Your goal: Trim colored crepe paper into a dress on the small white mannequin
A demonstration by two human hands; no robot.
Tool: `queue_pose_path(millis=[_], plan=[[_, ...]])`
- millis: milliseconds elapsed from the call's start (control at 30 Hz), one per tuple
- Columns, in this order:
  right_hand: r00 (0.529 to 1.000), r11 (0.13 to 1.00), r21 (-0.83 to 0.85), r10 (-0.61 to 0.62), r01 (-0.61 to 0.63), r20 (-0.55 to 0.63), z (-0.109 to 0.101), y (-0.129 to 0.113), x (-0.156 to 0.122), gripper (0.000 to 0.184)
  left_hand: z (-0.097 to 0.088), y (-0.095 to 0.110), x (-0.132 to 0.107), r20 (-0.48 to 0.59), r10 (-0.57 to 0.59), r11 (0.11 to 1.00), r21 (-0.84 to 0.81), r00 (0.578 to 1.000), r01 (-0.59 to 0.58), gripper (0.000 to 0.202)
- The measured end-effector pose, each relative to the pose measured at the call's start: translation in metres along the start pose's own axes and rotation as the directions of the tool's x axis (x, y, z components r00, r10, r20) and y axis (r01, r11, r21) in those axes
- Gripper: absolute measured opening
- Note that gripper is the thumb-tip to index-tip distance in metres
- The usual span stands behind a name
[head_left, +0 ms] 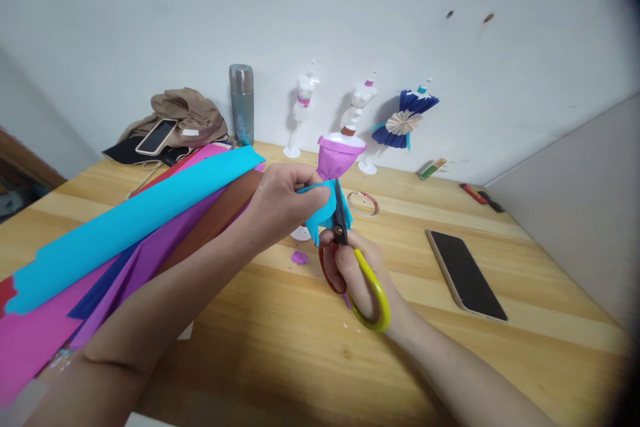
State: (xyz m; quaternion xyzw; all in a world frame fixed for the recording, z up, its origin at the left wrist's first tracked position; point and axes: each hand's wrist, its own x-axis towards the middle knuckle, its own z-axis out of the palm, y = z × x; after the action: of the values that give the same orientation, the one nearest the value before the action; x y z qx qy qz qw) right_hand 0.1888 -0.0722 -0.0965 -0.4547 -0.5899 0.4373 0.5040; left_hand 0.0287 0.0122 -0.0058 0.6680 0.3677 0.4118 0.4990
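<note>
My left hand (287,197) pinches a small folded piece of bright blue crepe paper (321,212) between thumb and fingers. In my right hand (367,267) is a pair of scissors (339,217) with one yellow and one red handle loop. Their dark blades point up and lie against the blue paper; whether they cut into it I cannot tell. Just behind the paper stands a small dress form (343,155) in a purple paper piece, partly hidden by my hands. A purple paper scrap (299,257) lies on the table below.
Long coloured paper strips (135,220) lie at the left. Along the wall stand a flask (242,107), white mini mannequins (306,103) and one in dark blue paper (406,117). A phone (466,273) lies at the right, a ribbon coil (363,203) nearer the middle. Brown cloth (187,113) sits back left.
</note>
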Motion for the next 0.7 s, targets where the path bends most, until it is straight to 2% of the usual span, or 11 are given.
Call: queue_pose_path(millis=[267,700], plan=[[0.999,1.000,0.012,-0.010,0.009,0.031,0.0014,-0.0067,0.0000,0.050,-0.0004,-0.0016,0.0011,0.002,-0.013,1.000,0.023,1.000,0.013,0.020],[1.000,0.998,0.068,0.003,-0.004,0.016,0.0043,-0.0025,0.0003,0.053,-0.0006,-0.0006,0.0018,0.012,-0.053,0.998,-0.020,0.999,0.053,0.018]])
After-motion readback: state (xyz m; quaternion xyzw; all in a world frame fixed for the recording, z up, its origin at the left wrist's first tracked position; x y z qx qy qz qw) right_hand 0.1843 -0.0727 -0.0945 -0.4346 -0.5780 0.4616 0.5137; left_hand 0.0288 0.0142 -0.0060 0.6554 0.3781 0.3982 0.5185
